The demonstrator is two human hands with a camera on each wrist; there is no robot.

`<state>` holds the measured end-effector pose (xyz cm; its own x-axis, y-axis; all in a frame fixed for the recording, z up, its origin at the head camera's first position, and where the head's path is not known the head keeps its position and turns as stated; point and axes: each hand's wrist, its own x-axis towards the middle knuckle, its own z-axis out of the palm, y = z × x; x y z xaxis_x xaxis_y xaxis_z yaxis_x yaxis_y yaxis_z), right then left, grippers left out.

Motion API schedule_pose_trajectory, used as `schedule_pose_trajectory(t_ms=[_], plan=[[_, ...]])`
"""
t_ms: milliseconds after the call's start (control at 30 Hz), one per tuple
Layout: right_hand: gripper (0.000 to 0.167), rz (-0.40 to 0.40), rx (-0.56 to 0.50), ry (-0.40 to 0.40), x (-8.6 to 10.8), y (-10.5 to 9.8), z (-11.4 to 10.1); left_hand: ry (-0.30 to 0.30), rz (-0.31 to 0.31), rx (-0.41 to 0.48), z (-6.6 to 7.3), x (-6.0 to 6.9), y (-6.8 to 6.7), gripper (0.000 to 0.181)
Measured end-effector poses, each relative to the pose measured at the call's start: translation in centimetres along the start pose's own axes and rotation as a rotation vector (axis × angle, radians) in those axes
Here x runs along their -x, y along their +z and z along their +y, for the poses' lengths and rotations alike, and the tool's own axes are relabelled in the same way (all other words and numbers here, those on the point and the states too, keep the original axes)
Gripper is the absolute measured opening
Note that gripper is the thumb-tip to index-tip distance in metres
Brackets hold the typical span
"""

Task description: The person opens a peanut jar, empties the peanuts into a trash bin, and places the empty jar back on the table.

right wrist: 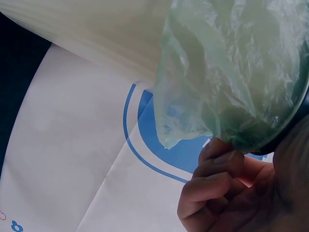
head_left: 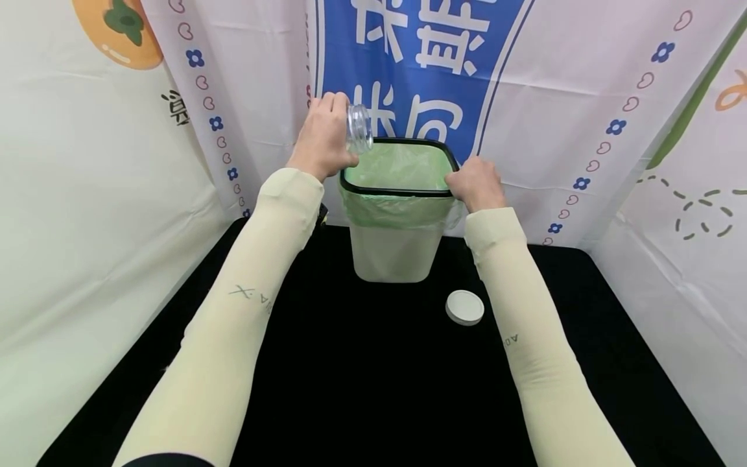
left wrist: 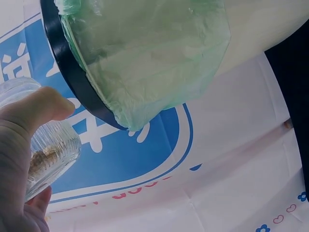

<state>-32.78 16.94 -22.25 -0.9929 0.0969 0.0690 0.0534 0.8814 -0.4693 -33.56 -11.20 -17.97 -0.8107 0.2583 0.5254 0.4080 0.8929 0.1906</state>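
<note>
In the head view the left hand (head_left: 324, 136) grips a clear glass jar (head_left: 359, 128), tilted with its open mouth towards the left rim of a bin (head_left: 397, 253). Some brown matter lies inside the jar (left wrist: 58, 150) in the left wrist view. The bin is pale, lined with a green bag (head_left: 403, 211) and topped by a black rim (head_left: 403, 192). At the rim's right corner the right hand (head_left: 480, 184) holds on with curled fingers, beside the bag (right wrist: 231, 72) in the right wrist view.
A white round lid (head_left: 465, 307) lies on the black table (head_left: 362, 376), right of and nearer than the bin. Behind the bin hangs a white and blue printed cloth (head_left: 262, 84). A small dark object (head_left: 321, 215) is partly hidden behind the left forearm.
</note>
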Motion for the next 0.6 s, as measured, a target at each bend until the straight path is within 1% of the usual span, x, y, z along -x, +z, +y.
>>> schedule_pose_trajectory(t_ms=[133,400,600], plan=[[0.02,0.01,-0.002,-0.006,-0.09,0.09,0.09,0.015,0.001,-0.033,0.21,-0.11,0.15,0.086],[0.025,0.022,-0.011,0.003,-0.3,0.24,0.11,0.051,-0.001,-0.101,0.52,-0.32,0.08,0.087],[0.025,0.018,-0.015,0.002,-0.17,0.19,0.08,0.086,-0.007,-0.152,0.79,-0.34,0.25,0.081]])
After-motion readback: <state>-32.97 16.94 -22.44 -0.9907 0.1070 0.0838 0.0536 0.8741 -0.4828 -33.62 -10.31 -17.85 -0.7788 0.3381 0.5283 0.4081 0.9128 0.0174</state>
